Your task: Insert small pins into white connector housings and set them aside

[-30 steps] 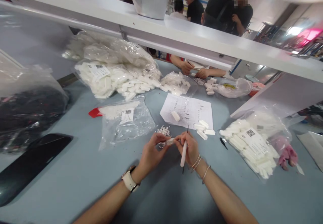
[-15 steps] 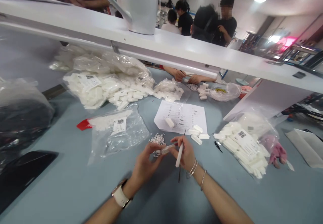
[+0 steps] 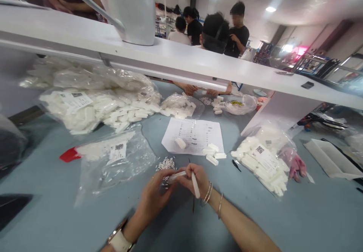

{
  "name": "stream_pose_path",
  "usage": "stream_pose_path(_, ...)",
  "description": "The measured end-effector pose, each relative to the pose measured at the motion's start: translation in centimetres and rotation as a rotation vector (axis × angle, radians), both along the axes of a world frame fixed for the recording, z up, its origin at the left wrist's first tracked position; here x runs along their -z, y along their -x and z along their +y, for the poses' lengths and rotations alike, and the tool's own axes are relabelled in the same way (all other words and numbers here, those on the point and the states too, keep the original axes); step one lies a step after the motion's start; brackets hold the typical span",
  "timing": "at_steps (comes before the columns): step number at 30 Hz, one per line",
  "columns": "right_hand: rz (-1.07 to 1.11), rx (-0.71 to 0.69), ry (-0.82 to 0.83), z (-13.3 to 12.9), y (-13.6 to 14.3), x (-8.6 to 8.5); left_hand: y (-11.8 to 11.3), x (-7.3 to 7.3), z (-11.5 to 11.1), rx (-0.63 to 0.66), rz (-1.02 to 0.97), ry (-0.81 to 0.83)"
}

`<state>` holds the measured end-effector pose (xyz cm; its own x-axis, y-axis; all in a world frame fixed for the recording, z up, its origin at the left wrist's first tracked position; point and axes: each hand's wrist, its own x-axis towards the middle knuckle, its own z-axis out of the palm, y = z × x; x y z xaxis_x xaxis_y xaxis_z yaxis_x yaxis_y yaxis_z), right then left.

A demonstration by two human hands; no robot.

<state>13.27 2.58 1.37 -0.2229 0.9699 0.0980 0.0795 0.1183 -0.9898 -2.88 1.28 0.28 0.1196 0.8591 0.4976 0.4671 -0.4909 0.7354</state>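
Note:
Between the thumb and fingers of my left hand point(image 3: 151, 193) is one end of a small translucent white plastic piece point(image 3: 177, 176). My right hand point(image 3: 197, 174) has its fingertips at the other end of that piece. It also grips a white stick-like handle point(image 3: 195, 187), tilted across the fingers. A thin dark rod point(image 3: 193, 206) shows above and below this hand; whether it joins the handle, I cannot tell. Just behind my left fingers lies a pile of tiny white pieces point(image 3: 166, 164), partly covered by the hand.
A printed sheet point(image 3: 187, 129) bears several white blocks point(image 3: 211, 151). Clear bags of white parts lie left point(image 3: 82, 112) and right point(image 3: 262, 161). A flat bag point(image 3: 133, 161) has a red scoop point(image 3: 69, 154) beside it. A shelf point(image 3: 181, 61) crosses overhead; another person's hands point(image 3: 190, 89) work beyond.
The view has swung right, so most things sit further left in the picture. Both hands keep hold, and the white piece stays between them.

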Motion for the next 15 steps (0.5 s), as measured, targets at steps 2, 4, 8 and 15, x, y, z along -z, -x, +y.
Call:
stream_pose_path(2,-0.046,0.007,-0.025,0.1,0.1,0.2,0.1,0.3,0.2,0.031,0.021,-0.038)
stream_pose_path(4,-0.134,0.072,-0.117,0.3,0.1,0.4,0.3,0.7,0.4,-0.037,0.028,-0.041)
stream_pose_path(8,-0.394,0.093,-0.347,0.7,-0.1,1.3,0.6,1.3,0.8,-0.249,-0.022,-0.001)
stream_pose_path(15,-0.692,0.036,-0.512,1.2,-0.7,3.1,0.6,1.0,0.9,-0.304,-0.077,0.081)
